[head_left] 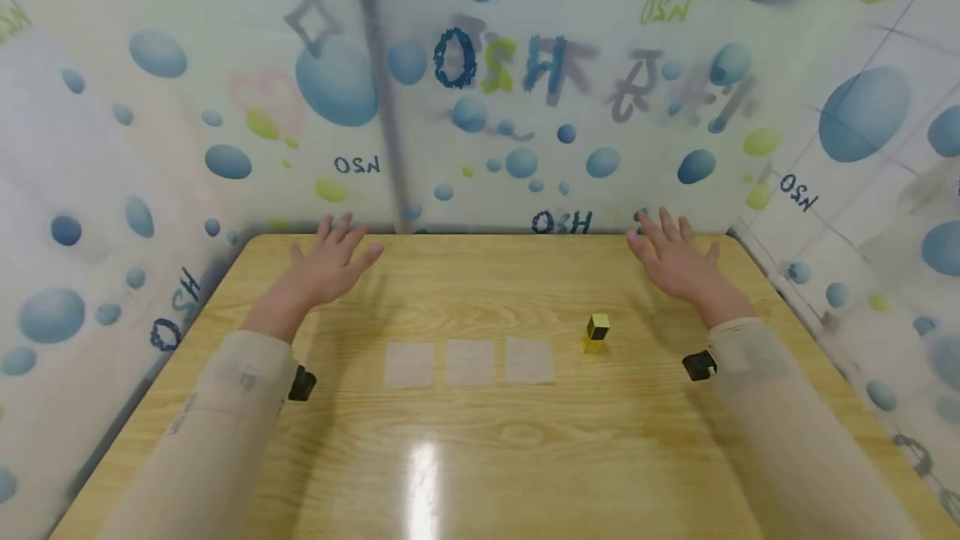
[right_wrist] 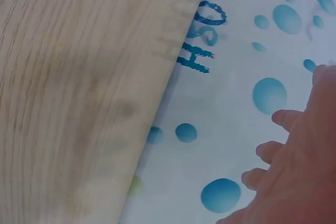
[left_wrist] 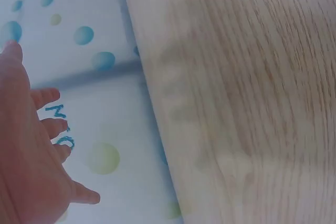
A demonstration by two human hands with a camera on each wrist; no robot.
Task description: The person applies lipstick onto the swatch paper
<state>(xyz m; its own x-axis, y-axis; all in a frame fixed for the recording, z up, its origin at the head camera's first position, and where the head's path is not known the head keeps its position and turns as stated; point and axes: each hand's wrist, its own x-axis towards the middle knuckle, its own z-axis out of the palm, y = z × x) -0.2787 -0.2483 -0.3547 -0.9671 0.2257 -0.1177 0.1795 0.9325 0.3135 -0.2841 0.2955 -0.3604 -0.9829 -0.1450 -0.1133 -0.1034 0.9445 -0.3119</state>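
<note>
Lettering (head_left: 498, 67) reads reversed "H2O" behind left hand (head_left: 322, 272) and right hand (head_left: 678, 267), both fingers-spread, holding nothing.

The right grip (right_wrist: 307, 161) (fingers spread) shows against a bubble-printed wall (right_wrist: 226, 114)

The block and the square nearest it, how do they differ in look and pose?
The block is gold and black, while the square is pale and plain. The block stands up from the table; the square lies flat. In the head view, the block looks narrower than the square. Both are on the table.
</note>
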